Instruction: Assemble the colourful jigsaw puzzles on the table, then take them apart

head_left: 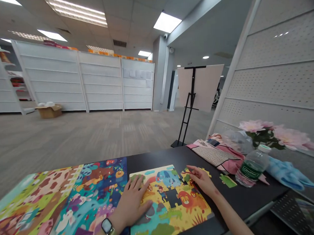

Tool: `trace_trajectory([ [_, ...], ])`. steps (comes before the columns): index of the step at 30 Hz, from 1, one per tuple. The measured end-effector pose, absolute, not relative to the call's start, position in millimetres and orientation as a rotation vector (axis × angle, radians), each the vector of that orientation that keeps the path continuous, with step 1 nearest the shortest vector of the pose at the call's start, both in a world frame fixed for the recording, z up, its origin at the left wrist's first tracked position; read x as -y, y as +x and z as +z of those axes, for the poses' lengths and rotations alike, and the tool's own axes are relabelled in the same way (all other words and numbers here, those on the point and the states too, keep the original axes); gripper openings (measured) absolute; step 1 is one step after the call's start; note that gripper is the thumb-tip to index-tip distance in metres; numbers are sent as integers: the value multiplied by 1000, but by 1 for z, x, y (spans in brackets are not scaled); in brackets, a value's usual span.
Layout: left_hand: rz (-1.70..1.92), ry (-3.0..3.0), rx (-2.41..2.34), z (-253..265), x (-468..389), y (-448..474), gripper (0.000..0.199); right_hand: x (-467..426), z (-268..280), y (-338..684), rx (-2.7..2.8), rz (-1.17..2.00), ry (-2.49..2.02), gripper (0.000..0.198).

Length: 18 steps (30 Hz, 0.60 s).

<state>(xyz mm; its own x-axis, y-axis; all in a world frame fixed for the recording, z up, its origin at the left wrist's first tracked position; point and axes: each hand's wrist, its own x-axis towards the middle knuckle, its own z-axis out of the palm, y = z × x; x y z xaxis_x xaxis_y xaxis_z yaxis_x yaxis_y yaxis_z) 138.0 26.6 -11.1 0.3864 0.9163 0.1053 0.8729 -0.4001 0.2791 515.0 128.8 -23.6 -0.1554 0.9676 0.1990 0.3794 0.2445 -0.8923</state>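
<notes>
A jigsaw puzzle of animals on a yellow ground lies on the black table, with a dark gap near its middle. My left hand, with a watch on its wrist, rests flat on the puzzle's left side, fingers spread. At the upper right edge, my right hand has its fingers closed on a yellow puzzle piece, partly hidden by them. Another piece shows behind that hand. A green piece lies apart, farther right.
Two colourful picture boards cover the table's left side. On the right stand a water bottle, a pink cloth bag, a blue cloth and pink flowers. Beyond the table is a black easel stand.
</notes>
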Motion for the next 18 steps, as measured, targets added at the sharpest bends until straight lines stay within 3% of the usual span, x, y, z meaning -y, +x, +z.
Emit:
trace_trajectory([
  [10,379,2517,-1627,-20,-28,137,65,-135,-34,507,1768,694,-1367,33],
  [18,331,2521,-1635,-19,-29,138,66,-132,-28,509,1871,488,-1425,30],
])
